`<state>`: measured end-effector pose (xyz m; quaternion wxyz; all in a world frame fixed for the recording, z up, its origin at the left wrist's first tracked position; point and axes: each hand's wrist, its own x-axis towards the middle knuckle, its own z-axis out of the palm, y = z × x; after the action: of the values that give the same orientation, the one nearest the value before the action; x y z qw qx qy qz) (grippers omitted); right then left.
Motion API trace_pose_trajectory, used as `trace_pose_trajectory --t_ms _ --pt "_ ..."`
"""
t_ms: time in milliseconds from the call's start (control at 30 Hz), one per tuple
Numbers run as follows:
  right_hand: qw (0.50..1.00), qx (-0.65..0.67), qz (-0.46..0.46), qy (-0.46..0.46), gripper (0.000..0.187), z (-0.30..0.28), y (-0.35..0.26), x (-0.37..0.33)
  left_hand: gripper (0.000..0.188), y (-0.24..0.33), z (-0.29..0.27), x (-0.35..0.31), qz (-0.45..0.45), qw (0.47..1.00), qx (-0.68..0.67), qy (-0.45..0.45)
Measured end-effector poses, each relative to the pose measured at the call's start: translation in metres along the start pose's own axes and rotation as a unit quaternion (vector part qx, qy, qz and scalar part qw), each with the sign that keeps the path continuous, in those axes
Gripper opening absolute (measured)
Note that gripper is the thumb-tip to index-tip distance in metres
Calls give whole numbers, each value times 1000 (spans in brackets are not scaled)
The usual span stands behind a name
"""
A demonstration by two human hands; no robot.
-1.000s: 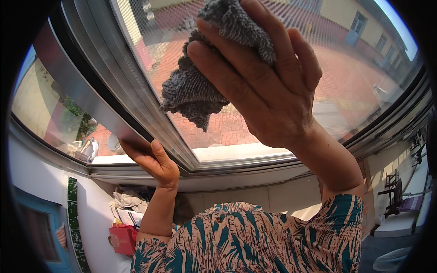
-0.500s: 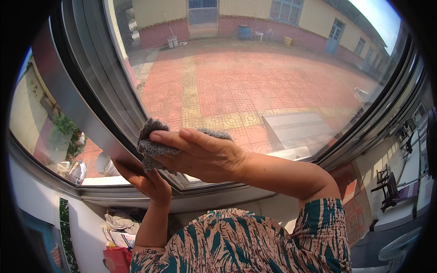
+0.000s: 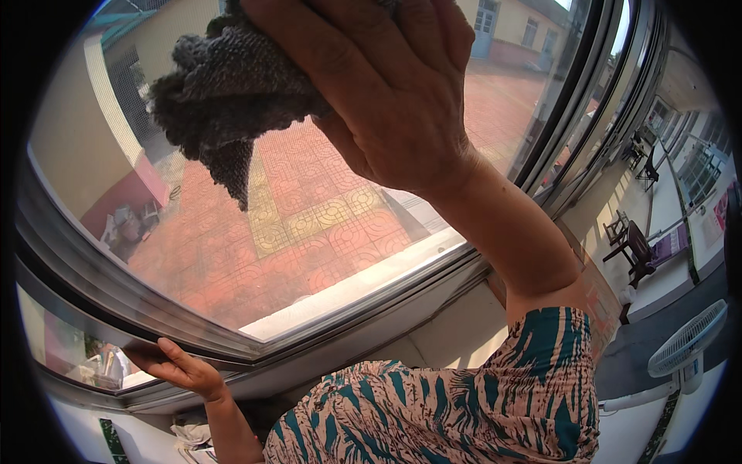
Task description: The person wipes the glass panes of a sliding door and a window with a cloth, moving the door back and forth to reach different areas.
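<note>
A crumpled dark grey cloth (image 3: 232,93) is bunched in my right hand (image 3: 398,104), which is raised high in front of the window's mesh-covered pane. One corner of the cloth hangs down below the fingers. Whether the cloth touches the pane, I cannot tell. Low on the left, my left hand (image 3: 184,371) rests against the metal window frame (image 3: 166,329), thumb apart and fingers stretched along it, holding nothing. My right forearm crosses before the frame's lower right side.
Past the pane lies a courtyard of red and yellow tiles (image 3: 309,220) with buildings behind. Indoors at right stand a dark chair (image 3: 638,251) and a pale fan (image 3: 688,344). Folded fabric (image 3: 193,429) is piled below my left hand.
My right hand has lifted the cloth up and away from my left hand, and looms larger. The view has shifted. My left hand has stayed at the frame, its thumb now showing.
</note>
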<state>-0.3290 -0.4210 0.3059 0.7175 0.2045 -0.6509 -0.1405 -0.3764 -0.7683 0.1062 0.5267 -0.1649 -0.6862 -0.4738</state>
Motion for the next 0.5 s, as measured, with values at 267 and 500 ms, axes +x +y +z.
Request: trace_pose_trajectory --t_ms 267,500 --pt "992 -9 126 30 50 -50 132 -110 54 -1 7 6 -7 994 72 86" --pt "950 7 284 -128 59 -95 -8 -281 52 -10 11 13 27 987 105 117"
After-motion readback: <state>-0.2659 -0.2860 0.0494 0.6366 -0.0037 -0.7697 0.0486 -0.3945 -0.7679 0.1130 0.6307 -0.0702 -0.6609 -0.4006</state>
